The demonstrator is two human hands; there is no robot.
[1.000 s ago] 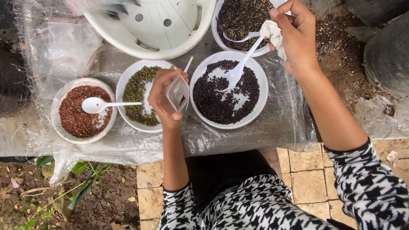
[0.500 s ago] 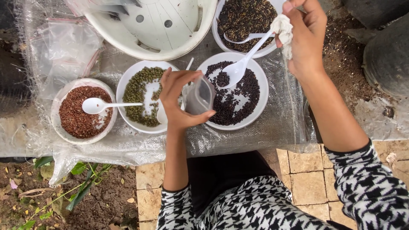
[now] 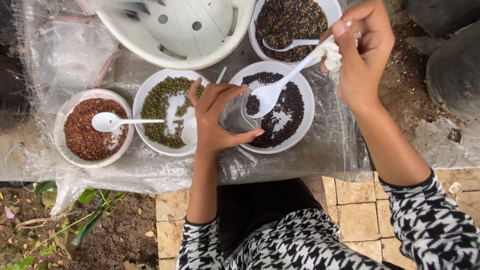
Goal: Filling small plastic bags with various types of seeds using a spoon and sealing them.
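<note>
My left hand point(image 3: 216, 119) holds a small clear plastic bag point(image 3: 235, 120) open over the edge of a white bowl of dark purple-black seeds point(image 3: 292, 131). My right hand point(image 3: 362, 52) grips a white plastic spoon point(image 3: 272, 92) by its handle, together with a bit of white tissue. The spoon's scoop carries dark seeds and rests at the bag's mouth.
A bowl of green seeds point(image 3: 162, 107) and a bowl of red-brown seeds point(image 3: 90, 129), each with a white spoon, sit to the left on plastic sheeting point(image 3: 280, 165). A bowl of dark mixed seeds point(image 3: 292, 20) and a large white pot point(image 3: 185, 30) stand behind. Clear bags point(image 3: 70, 55) lie at far left.
The left hand turned the small bag open and moved it right, over the dark-seed bowl. The right hand lifted the spoon with seeds out of the bowl to the bag's mouth.
</note>
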